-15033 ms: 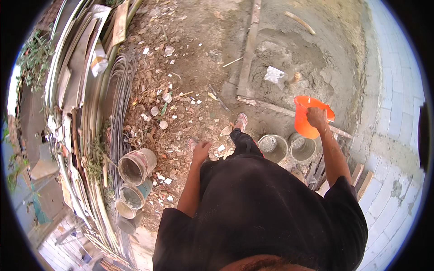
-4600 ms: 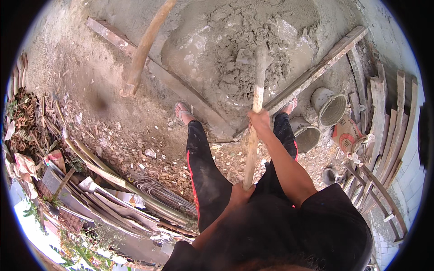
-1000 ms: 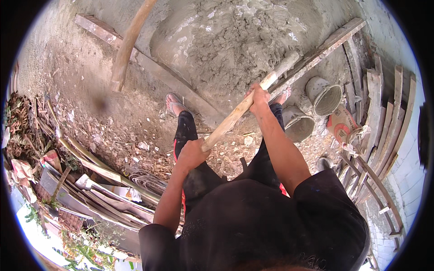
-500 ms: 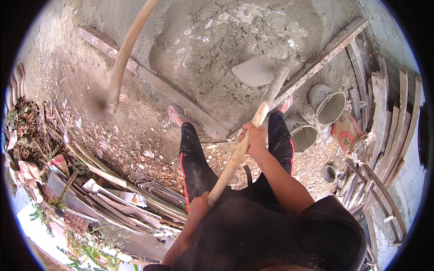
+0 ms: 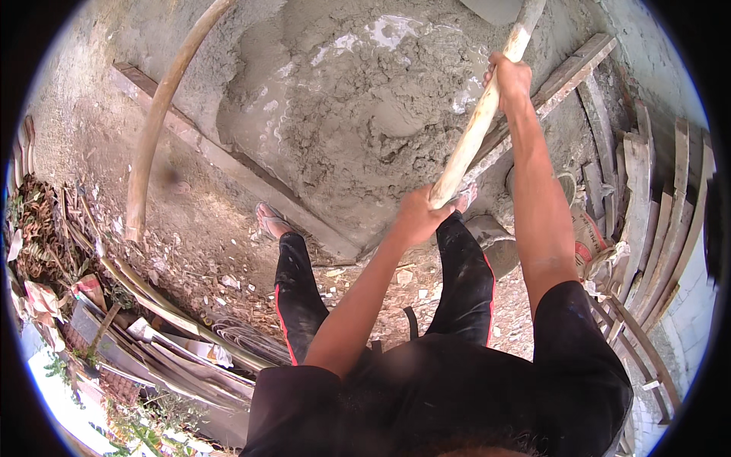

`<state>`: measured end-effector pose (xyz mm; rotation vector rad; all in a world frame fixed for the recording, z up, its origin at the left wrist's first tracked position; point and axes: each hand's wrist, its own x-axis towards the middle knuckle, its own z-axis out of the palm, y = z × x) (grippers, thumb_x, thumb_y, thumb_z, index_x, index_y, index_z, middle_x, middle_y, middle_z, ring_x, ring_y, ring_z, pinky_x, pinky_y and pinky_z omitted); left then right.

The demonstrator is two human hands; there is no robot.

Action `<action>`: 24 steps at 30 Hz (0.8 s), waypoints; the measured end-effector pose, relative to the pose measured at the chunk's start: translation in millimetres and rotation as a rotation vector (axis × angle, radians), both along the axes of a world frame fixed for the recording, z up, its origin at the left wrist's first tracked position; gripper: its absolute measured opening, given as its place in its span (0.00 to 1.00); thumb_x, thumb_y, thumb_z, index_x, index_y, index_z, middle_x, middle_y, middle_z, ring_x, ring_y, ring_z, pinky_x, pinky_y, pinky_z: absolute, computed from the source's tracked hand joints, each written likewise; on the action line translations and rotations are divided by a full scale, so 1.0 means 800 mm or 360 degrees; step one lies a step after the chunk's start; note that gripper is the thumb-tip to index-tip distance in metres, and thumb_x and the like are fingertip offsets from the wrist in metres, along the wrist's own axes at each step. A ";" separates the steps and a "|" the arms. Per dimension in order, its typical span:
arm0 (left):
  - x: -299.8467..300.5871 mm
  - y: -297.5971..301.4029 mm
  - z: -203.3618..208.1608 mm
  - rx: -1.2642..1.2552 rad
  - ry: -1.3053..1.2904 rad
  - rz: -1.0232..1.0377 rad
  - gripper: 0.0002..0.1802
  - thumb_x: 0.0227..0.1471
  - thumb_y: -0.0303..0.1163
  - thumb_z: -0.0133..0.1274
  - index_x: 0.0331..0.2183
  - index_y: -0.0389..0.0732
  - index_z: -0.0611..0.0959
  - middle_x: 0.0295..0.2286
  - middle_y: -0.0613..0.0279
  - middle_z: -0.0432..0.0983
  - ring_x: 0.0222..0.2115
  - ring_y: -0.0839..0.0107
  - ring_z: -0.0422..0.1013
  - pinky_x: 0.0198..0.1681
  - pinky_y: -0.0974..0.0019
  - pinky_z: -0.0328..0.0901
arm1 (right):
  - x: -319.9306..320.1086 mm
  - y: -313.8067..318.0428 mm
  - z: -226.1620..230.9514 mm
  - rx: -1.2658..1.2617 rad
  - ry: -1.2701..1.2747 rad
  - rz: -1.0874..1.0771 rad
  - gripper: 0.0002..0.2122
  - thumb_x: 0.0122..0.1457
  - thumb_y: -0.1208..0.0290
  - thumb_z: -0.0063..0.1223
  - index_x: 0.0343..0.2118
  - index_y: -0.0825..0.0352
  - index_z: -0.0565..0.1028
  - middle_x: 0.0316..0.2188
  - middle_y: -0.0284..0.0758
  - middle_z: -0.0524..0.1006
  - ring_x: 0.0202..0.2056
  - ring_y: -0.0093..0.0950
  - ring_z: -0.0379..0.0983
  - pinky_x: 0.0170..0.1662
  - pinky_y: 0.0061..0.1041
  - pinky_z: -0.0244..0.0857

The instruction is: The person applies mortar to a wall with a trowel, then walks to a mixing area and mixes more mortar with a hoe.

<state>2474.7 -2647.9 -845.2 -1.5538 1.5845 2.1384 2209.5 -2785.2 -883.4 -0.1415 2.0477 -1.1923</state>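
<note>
With both hands I hold a long-handled hoe by its pale wooden handle (image 5: 481, 126), which slants up to the far right. My right hand (image 5: 513, 80) is closed round it higher up, at the end of a stretched arm. Lower down, my left hand (image 5: 421, 215) is wrapped round the handle's near end. The hoe's grey blade (image 5: 491, 9) shows only in part at the top edge, above the far side of the wet mortar (image 5: 343, 129). This lumpy grey heap, with shiny wet patches, lies in front of my feet.
Wooden boards (image 5: 244, 171) edge the mortar at left and right. A second curved wooden handle (image 5: 156, 126) stands at left, its upper end out of view. Mortar-stained buckets (image 5: 495, 244), a sack (image 5: 588, 238) and planks (image 5: 647, 221) lie to the right; scrap wood (image 5: 171, 358) is piled left.
The hoe has lifted off the near mortar and moved away to the far right, both arms reaching further forward. The curved handle at left appears further left and nearer.
</note>
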 end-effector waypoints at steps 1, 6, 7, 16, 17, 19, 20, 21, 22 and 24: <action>-0.021 -0.027 -0.018 -0.0154 0.0046 0.0055 0.25 0.45 0.37 0.63 0.40 0.28 0.78 0.23 0.44 0.77 0.25 0.56 0.76 0.30 0.58 0.68 | -0.028 -0.035 -0.014 -0.0020 0.0001 0.0053 0.07 0.49 0.78 0.53 0.23 0.79 0.70 0.15 0.40 0.71 0.14 0.29 0.69 0.16 0.31 0.64; 0.008 -0.058 0.007 -0.0175 -0.0175 -0.0037 0.25 0.43 0.37 0.64 0.39 0.28 0.77 0.25 0.41 0.78 0.29 0.51 0.77 0.33 0.57 0.68 | 0.000 -0.047 -0.076 0.0326 -0.0158 0.0139 0.11 0.51 0.76 0.52 0.32 0.81 0.70 0.19 0.41 0.73 0.17 0.31 0.72 0.19 0.31 0.69; 0.027 -0.033 0.008 -0.0134 -0.0261 -0.0042 0.24 0.44 0.37 0.63 0.38 0.28 0.77 0.26 0.40 0.77 0.30 0.49 0.77 0.33 0.56 0.68 | 0.024 -0.030 -0.091 0.0442 -0.0172 0.0130 0.11 0.50 0.76 0.52 0.32 0.81 0.71 0.19 0.41 0.73 0.17 0.31 0.72 0.19 0.31 0.68; 0.196 0.108 0.137 0.0245 -0.0510 0.0054 0.21 0.44 0.36 0.58 0.34 0.28 0.76 0.23 0.43 0.75 0.25 0.52 0.75 0.30 0.55 0.67 | 0.249 0.130 -0.071 0.0851 -0.0534 0.0309 0.08 0.48 0.77 0.53 0.29 0.77 0.71 0.17 0.38 0.69 0.15 0.30 0.69 0.17 0.34 0.65; 0.213 0.124 0.156 0.0146 -0.0564 0.0023 0.21 0.44 0.36 0.58 0.34 0.28 0.76 0.20 0.46 0.75 0.23 0.56 0.75 0.28 0.57 0.67 | 0.282 0.164 -0.080 0.0938 -0.0504 0.0270 0.09 0.48 0.76 0.52 0.29 0.79 0.72 0.18 0.41 0.72 0.16 0.33 0.71 0.18 0.35 0.66; 0.244 0.150 0.161 0.0246 -0.0601 0.0028 0.20 0.45 0.37 0.58 0.34 0.28 0.77 0.19 0.50 0.74 0.20 0.61 0.74 0.25 0.59 0.66 | 0.321 0.190 -0.094 0.1005 -0.0469 0.0244 0.10 0.48 0.75 0.52 0.28 0.80 0.73 0.19 0.44 0.75 0.17 0.36 0.74 0.19 0.36 0.68; 0.260 0.162 0.170 0.0377 -0.0662 0.0027 0.20 0.46 0.38 0.58 0.33 0.28 0.77 0.17 0.53 0.74 0.17 0.65 0.73 0.23 0.60 0.66 | 0.341 0.203 -0.095 0.1005 -0.0575 0.0229 0.09 0.48 0.75 0.52 0.28 0.79 0.73 0.20 0.44 0.75 0.16 0.35 0.73 0.19 0.36 0.67; 0.268 0.154 0.175 0.0380 -0.0605 0.0046 0.20 0.47 0.39 0.58 0.33 0.29 0.77 0.17 0.56 0.74 0.15 0.69 0.72 0.20 0.61 0.65 | 0.358 0.210 -0.089 0.1003 -0.0685 0.0214 0.09 0.49 0.75 0.53 0.28 0.78 0.73 0.20 0.43 0.75 0.16 0.35 0.73 0.19 0.35 0.67; 0.269 0.147 0.180 0.0390 -0.0613 0.0059 0.20 0.47 0.39 0.58 0.33 0.29 0.77 0.17 0.56 0.74 0.15 0.69 0.72 0.20 0.61 0.65 | 0.364 0.211 -0.080 0.1014 -0.0691 0.0229 0.09 0.49 0.75 0.53 0.28 0.78 0.73 0.20 0.43 0.75 0.16 0.35 0.73 0.19 0.35 0.67; 0.264 0.127 0.190 0.0442 -0.0518 0.0093 0.20 0.49 0.39 0.58 0.33 0.28 0.77 0.16 0.57 0.73 0.14 0.70 0.71 0.19 0.62 0.65 | 0.350 0.201 -0.067 0.0837 -0.0945 0.0224 0.06 0.49 0.76 0.53 0.26 0.74 0.73 0.19 0.42 0.74 0.17 0.34 0.72 0.18 0.35 0.66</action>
